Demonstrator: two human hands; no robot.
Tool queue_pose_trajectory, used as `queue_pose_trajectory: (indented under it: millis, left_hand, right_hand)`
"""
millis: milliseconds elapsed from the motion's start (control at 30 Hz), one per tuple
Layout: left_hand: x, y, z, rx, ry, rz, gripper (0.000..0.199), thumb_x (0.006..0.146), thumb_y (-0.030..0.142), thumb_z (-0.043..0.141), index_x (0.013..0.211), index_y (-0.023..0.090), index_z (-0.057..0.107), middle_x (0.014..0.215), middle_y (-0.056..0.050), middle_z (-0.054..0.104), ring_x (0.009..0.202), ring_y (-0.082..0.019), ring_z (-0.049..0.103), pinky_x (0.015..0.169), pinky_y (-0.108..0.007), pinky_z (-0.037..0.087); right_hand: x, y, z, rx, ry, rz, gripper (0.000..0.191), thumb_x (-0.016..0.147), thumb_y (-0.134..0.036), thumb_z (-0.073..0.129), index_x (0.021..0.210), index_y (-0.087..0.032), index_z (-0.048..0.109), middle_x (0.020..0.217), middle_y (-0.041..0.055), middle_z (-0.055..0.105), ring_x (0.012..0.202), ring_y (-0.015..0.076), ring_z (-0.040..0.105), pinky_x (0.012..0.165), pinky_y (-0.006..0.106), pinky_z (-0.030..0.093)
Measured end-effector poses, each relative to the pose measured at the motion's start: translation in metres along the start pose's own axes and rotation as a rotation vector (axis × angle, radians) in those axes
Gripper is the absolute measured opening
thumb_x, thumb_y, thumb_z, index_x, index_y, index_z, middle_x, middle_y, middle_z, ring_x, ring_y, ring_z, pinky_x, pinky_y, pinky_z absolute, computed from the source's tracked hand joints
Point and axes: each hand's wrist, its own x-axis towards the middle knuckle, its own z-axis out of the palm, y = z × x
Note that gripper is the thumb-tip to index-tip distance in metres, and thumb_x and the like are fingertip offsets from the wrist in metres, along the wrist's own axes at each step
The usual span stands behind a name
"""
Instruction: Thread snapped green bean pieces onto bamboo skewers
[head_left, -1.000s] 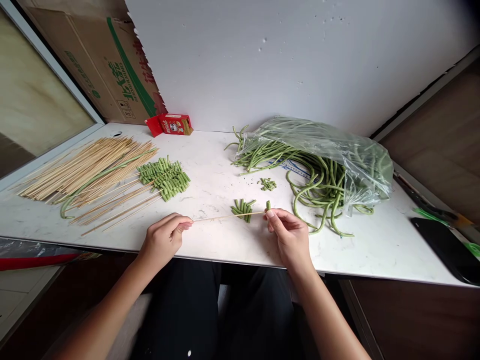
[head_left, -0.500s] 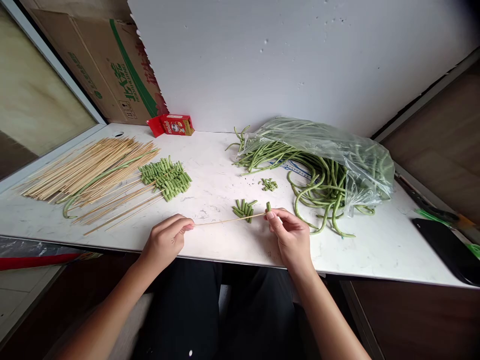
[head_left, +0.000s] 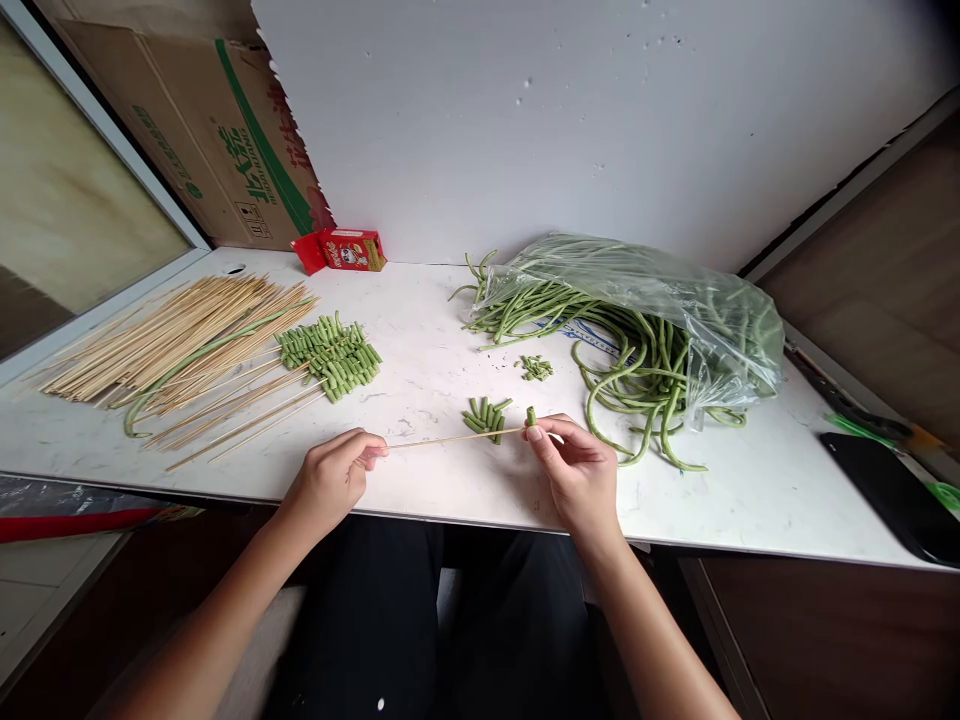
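Observation:
Between thumb and fingers my left hand (head_left: pixel 335 476) pinches one end of a thin wooden skewer (head_left: pixel 442 440), which runs nearly level over the table. At its other end my right hand (head_left: pixel 577 465) holds a short cut piece of long bean (head_left: pixel 531 415), upright at the skewer's tip; whether the tip is inside it I cannot tell. Just behind the skewer lies a small pile of cut bean pieces (head_left: pixel 486 414). To the left, threaded bean skewers (head_left: pixel 334 355) lie side by side, next to a heap of bare skewers (head_left: pixel 172 335) with one long bean across it.
A clear plastic bag (head_left: pixel 637 265) spills whole long beans (head_left: pixel 660 370) at the right. Small bean ends (head_left: pixel 535 368) lie mid-table. A red box (head_left: pixel 352 250) stands at the back, before a cardboard carton (head_left: pixel 202 140). A black phone (head_left: pixel 885 490) rests near the right edge.
Both hands keep their grips, with the skewer and bean piece almost where they were. The whole view has shifted very slightly.

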Motion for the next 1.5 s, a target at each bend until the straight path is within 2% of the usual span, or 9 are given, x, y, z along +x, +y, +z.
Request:
queue_pose_trajectory:
  millis: [167, 300, 400, 500, 667, 800, 1133, 1367, 1500]
  left_hand:
    - [0.002, 0.006, 0.000, 0.028, 0.082, 0.029, 0.026, 0.096, -0.001, 0.052, 0.096, 0.018, 0.070, 0.085, -0.002, 0.075, 0.077, -0.013, 0.072, 0.075, -0.022, 0.057]
    - [0.003, 0.009, -0.002, 0.023, 0.098, 0.047, 0.019, 0.098, 0.004, 0.058, 0.095, 0.018, 0.071, 0.088, -0.003, 0.077, 0.081, -0.014, 0.073, 0.076, -0.023, 0.056]
    - [0.002, 0.008, -0.002, 0.010, 0.104, 0.052, 0.020, 0.096, 0.003, 0.059, 0.095, 0.018, 0.071, 0.089, -0.003, 0.077, 0.082, -0.015, 0.073, 0.077, -0.023, 0.056]
    - [0.001, 0.006, -0.001, -0.009, 0.095, 0.017, 0.028, 0.092, -0.004, 0.052, 0.093, 0.018, 0.069, 0.085, -0.002, 0.074, 0.078, -0.013, 0.072, 0.076, -0.022, 0.056]
    - [0.000, 0.003, -0.001, -0.055, 0.002, -0.018, 0.042, 0.078, -0.011, 0.039, 0.090, 0.018, 0.067, 0.079, 0.000, 0.068, 0.069, -0.011, 0.067, 0.071, -0.020, 0.056]
    - [0.001, 0.001, -0.002, -0.060, -0.041, -0.051, 0.041, 0.073, -0.009, 0.037, 0.087, 0.018, 0.064, 0.076, 0.001, 0.065, 0.066, -0.012, 0.064, 0.067, -0.021, 0.055]
    - [0.003, -0.001, -0.002, -0.032, -0.081, -0.059, 0.036, 0.072, -0.007, 0.037, 0.082, 0.020, 0.058, 0.075, 0.001, 0.065, 0.065, -0.012, 0.063, 0.061, -0.021, 0.051]
    - [-0.003, -0.001, -0.001, -0.045, -0.018, -0.065, 0.042, 0.078, -0.008, 0.041, 0.093, 0.019, 0.069, 0.078, 0.000, 0.071, 0.070, -0.013, 0.070, 0.072, -0.021, 0.059]
    - [-0.001, 0.004, -0.001, -0.031, 0.047, -0.022, 0.039, 0.082, -0.008, 0.044, 0.094, 0.018, 0.071, 0.081, -0.001, 0.075, 0.071, -0.013, 0.072, 0.071, -0.021, 0.059]
  right_hand:
    - [0.000, -0.003, 0.001, 0.013, 0.012, 0.114, 0.022, 0.086, -0.043, 0.085, 0.085, -0.021, 0.082, 0.082, 0.0054, 0.074, 0.064, 0.0147, 0.057, 0.056, 0.028, 0.046]
    - [0.000, -0.003, 0.001, 0.028, 0.022, 0.151, 0.022, 0.085, -0.042, 0.086, 0.084, -0.021, 0.082, 0.080, 0.0052, 0.074, 0.063, 0.0143, 0.056, 0.056, 0.028, 0.046]
    - [0.000, -0.003, 0.001, 0.033, 0.017, 0.121, 0.019, 0.086, -0.041, 0.085, 0.085, -0.022, 0.083, 0.082, 0.0061, 0.075, 0.070, 0.0174, 0.062, 0.058, 0.029, 0.048]
    - [0.000, -0.002, -0.001, 0.009, -0.011, 0.040, 0.013, 0.088, -0.037, 0.084, 0.090, -0.024, 0.084, 0.086, 0.0066, 0.075, 0.078, 0.0193, 0.065, 0.061, 0.030, 0.049]
    - [0.000, 0.001, -0.005, -0.050, -0.051, -0.076, 0.007, 0.091, -0.031, 0.082, 0.095, -0.026, 0.084, 0.089, 0.0066, 0.075, 0.081, 0.0196, 0.065, 0.064, 0.032, 0.050]
    - [0.000, -0.002, -0.004, -0.030, -0.088, -0.117, 0.005, 0.091, -0.028, 0.081, 0.095, -0.026, 0.084, 0.087, 0.0064, 0.075, 0.082, 0.0201, 0.066, 0.065, 0.032, 0.051]
    - [-0.001, -0.010, 0.000, -0.067, -0.098, -0.162, 0.005, 0.091, -0.028, 0.081, 0.095, -0.026, 0.084, 0.085, 0.0068, 0.076, 0.081, 0.0223, 0.065, 0.066, 0.035, 0.051]
    - [-0.003, -0.016, 0.001, -0.050, -0.044, 0.082, 0.016, 0.087, -0.039, 0.085, 0.088, -0.023, 0.084, 0.087, 0.0069, 0.078, 0.077, 0.0200, 0.066, 0.063, 0.031, 0.051]
    - [-0.001, -0.014, 0.001, -0.047, -0.025, 0.199, 0.025, 0.084, -0.046, 0.087, 0.083, -0.021, 0.083, 0.083, 0.0074, 0.079, 0.073, 0.0197, 0.067, 0.061, 0.031, 0.052]
